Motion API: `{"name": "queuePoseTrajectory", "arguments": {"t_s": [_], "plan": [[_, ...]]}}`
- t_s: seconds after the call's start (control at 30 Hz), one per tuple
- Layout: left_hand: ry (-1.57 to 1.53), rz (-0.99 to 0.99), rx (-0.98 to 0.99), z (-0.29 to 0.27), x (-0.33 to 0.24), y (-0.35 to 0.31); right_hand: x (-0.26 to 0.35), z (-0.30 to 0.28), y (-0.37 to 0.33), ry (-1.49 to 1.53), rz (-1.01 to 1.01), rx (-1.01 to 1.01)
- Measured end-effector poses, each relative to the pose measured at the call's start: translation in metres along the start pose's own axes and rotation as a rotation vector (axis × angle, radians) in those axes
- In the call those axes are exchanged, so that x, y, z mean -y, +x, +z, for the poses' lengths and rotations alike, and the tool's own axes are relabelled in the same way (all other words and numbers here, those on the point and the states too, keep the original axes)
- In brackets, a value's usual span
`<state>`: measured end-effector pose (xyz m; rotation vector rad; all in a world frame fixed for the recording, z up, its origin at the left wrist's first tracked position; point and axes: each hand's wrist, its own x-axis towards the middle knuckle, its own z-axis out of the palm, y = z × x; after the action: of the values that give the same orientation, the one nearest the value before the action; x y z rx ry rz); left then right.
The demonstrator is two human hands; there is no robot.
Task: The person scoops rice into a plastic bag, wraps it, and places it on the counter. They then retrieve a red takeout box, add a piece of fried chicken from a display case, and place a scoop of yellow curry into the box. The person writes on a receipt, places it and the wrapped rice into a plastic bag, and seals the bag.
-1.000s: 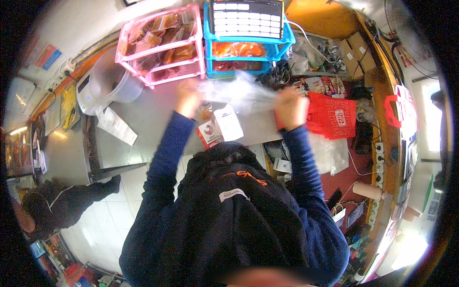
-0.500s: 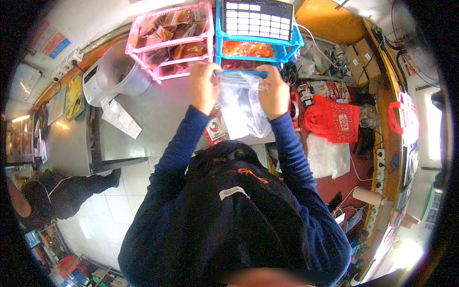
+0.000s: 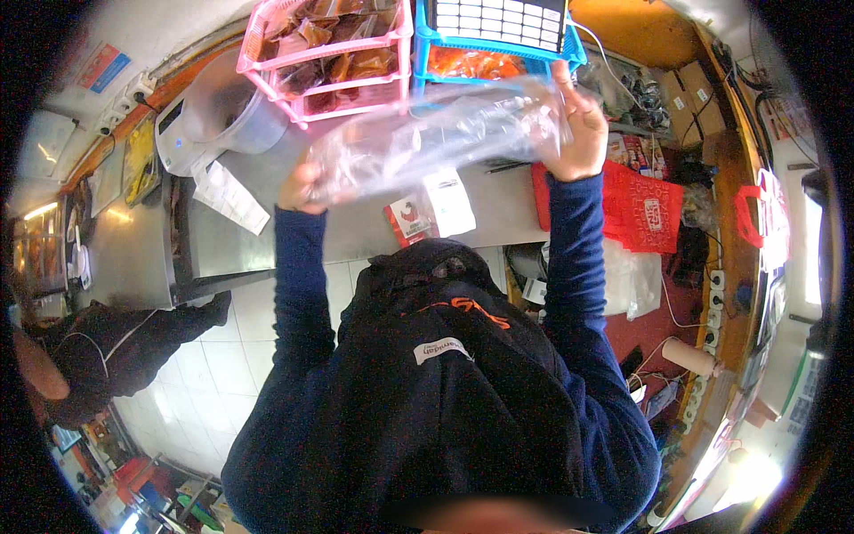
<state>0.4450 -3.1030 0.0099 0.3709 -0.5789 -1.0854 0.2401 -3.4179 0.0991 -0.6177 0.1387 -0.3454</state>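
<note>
A large clear plastic bag [image 3: 427, 133] stretches slantwise between my two hands, above the metal counter, its right end higher. My left hand [image 3: 304, 185] grips the bag's lower left end, its fingers partly covered by the film. At the other end, my right hand [image 3: 578, 133] holds the bag's edge, one finger pointing up along it. The bag is slightly smeared by motion. Beneath it on the counter lie a white paper slip [image 3: 449, 203] and a red and white printed card [image 3: 409, 219].
Behind the bag stand a pink tiered basket [image 3: 325, 49] and a blue one [image 3: 494, 44], both with packed sachets; a tablet [image 3: 498, 22] rests on the blue one. A scale [image 3: 178, 133] and receipts [image 3: 229, 198] are left; red bags [image 3: 645, 209] lie right.
My hands have moved apart, the left one leftward and down, the right one rightward and up. The plastic bag has been lifted off the counter and spread wide, uncovering the slip and card.
</note>
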Motion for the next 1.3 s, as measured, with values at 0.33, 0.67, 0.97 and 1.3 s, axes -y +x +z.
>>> {"name": "queuePoseTrajectory", "arguments": {"t_s": [0.33,0.67,0.97,1.3], "plan": [[1.6,-0.069,-0.329,-0.001,0.032,0.006,-0.11,-0.034,0.063,-2.27,-0.149,-0.136],[1.829,-0.513,-0.725,-0.062,0.039,-0.006,-0.118,0.037,0.052,-2.143,-0.631,0.135],[2.203,-0.23,-0.239,-0.047,0.06,-0.031,-0.188,-0.053,0.047,-2.774,0.355,0.38],[1.192,-0.639,-0.916,-0.014,0.064,-0.085,0.125,-0.205,0.084,-1.748,-0.555,-0.779]]}}
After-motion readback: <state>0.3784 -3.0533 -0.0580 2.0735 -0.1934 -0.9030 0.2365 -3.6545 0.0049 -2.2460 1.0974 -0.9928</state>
